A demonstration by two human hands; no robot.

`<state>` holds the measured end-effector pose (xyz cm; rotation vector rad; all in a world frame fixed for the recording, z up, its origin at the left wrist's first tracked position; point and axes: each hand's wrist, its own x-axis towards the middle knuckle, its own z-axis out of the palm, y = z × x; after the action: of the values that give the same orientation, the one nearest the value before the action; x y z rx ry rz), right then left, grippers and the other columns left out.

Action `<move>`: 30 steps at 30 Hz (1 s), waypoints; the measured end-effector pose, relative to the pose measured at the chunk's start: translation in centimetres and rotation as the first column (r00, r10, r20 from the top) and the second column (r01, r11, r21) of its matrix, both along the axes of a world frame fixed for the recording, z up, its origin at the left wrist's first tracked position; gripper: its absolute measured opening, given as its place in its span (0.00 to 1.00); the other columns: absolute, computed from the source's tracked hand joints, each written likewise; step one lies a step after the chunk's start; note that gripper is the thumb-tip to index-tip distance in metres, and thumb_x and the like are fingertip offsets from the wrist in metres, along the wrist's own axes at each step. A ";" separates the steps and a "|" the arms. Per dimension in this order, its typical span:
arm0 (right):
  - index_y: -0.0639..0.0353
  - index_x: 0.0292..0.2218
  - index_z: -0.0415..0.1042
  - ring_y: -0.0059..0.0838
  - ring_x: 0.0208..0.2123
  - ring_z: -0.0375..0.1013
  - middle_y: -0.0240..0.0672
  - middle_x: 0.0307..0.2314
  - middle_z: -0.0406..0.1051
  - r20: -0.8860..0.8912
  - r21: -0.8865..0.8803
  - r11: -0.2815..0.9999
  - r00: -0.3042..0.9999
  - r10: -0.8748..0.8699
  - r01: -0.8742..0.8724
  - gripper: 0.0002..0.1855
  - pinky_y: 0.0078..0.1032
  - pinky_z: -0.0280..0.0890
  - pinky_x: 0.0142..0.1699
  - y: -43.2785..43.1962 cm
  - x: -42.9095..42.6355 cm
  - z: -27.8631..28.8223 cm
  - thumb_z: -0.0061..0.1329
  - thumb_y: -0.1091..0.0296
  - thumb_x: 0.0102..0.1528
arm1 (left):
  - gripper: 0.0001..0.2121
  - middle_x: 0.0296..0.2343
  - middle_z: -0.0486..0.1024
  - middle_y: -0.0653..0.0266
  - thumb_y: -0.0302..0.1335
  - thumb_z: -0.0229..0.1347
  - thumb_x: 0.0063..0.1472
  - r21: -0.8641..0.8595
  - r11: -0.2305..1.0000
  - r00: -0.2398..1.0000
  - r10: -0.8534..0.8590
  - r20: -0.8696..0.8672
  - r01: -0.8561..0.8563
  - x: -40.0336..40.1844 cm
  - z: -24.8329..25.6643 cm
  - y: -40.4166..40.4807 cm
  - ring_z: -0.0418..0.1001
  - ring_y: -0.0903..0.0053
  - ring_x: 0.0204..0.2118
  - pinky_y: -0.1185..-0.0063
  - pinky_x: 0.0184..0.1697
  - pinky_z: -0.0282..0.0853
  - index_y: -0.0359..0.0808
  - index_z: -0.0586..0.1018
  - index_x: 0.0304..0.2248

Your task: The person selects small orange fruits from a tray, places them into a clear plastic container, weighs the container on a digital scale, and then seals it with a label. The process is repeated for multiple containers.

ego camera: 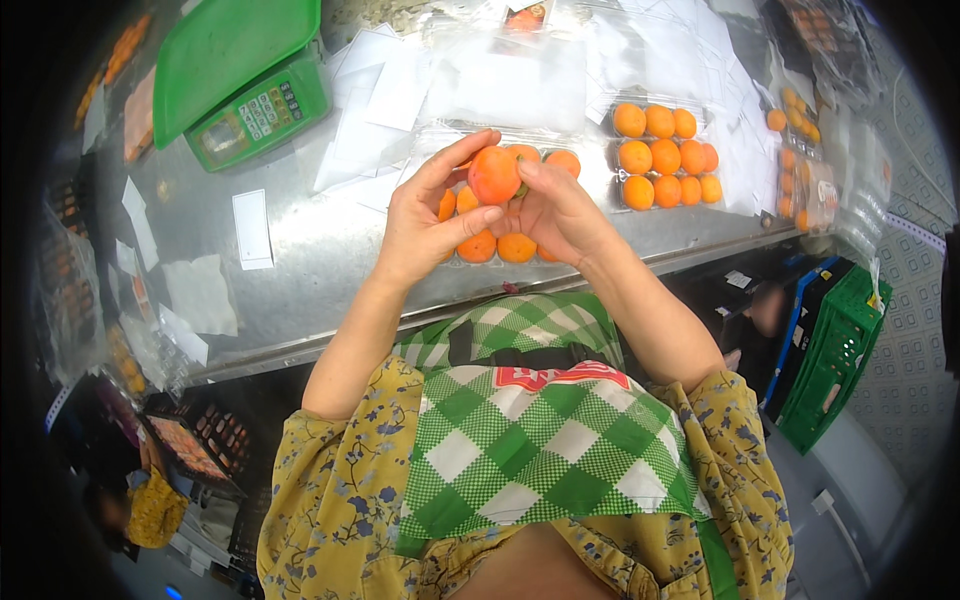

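My left hand (431, 206) grips a round orange-red fruit (494, 177), possibly a persimmon, between thumb and fingers. On the fruit's right side, my right hand (559, 206) has its thumb by a small green part, its other fingers curled underneath. Directly below both hands lies a clear plastic clamshell with its lid (499, 86) folded back. Similar orange fruits (517, 247) sit in it, partly hidden by my hands. To the right, another clear plastic pack holds rows of the same fruit (665, 157).
A green scale (251, 112) with a keypad stands at the upper left of the metal table (315, 285). White paper slips (253, 229) lie about. Packed fruit (806, 187) sits at the far right, above a green crate (832, 360). Another person's yellow sleeve (156, 506) shows lower left.
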<state>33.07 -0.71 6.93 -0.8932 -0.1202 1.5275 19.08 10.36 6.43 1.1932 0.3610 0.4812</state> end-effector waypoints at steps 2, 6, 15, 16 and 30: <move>0.63 0.41 0.70 0.20 0.29 0.71 0.33 0.33 0.72 0.026 -0.049 0.998 0.999 0.036 -0.035 0.25 0.19 0.67 0.35 -0.1 0.0 0.0 0.44 0.46 0.57 | 0.31 0.49 0.68 0.58 0.22 0.63 0.49 -0.035 0.999 1.000 0.005 0.011 -0.005 0.0 0.1 -0.1 0.66 0.71 0.51 0.72 0.55 0.61 0.32 0.67 0.53; 0.64 0.38 0.70 0.19 0.26 0.71 0.34 0.27 0.73 0.119 -0.201 0.978 0.989 0.089 -0.064 0.28 0.17 0.67 0.34 0.1 -0.1 1.0 0.40 0.42 0.58 | 0.28 0.47 0.70 0.58 0.22 0.62 0.51 -0.163 0.986 0.999 -0.034 -0.020 0.031 -0.2 0.2 -0.1 0.68 0.72 0.49 0.74 0.53 0.64 0.31 0.67 0.52; 0.64 0.45 0.67 0.29 0.40 0.70 0.39 0.38 0.70 0.896 0.027 0.999 0.442 -0.037 0.030 0.23 0.24 0.65 0.43 0.1 0.7 1.5 0.51 0.59 0.52 | 0.22 0.42 0.73 0.56 0.34 0.57 0.58 -0.659 0.752 0.997 0.061 0.045 -0.017 -0.3 -0.8 -0.3 0.73 0.73 0.44 0.76 0.47 0.70 0.28 0.69 0.48; 0.63 0.45 0.67 0.31 0.39 0.70 0.39 0.37 0.70 0.941 0.110 0.994 0.322 -0.108 0.011 0.24 0.25 0.65 0.43 0.4 0.4 2.0 0.54 0.62 0.49 | 0.22 0.41 0.73 0.56 0.36 0.57 0.58 -0.688 0.725 0.999 0.046 0.025 -0.016 -0.3 -0.5 -0.3 0.73 0.73 0.43 0.76 0.46 0.71 0.29 0.70 0.47; 0.60 0.46 0.67 0.27 0.41 0.70 0.34 0.39 0.70 0.897 0.125 0.992 0.429 -0.109 -0.010 0.30 0.26 0.64 0.45 0.8 0.1 0.8 0.60 0.68 0.41 | 0.19 0.38 0.75 0.55 0.38 0.49 0.63 -0.685 0.721 0.989 0.006 -0.150 -0.108 0.2 0.1 -0.4 0.76 0.72 0.38 0.76 0.41 0.74 0.29 0.72 0.44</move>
<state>33.15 0.04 7.75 -1.5454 -0.9653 0.7899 19.31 9.93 6.50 0.4729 0.6357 0.2683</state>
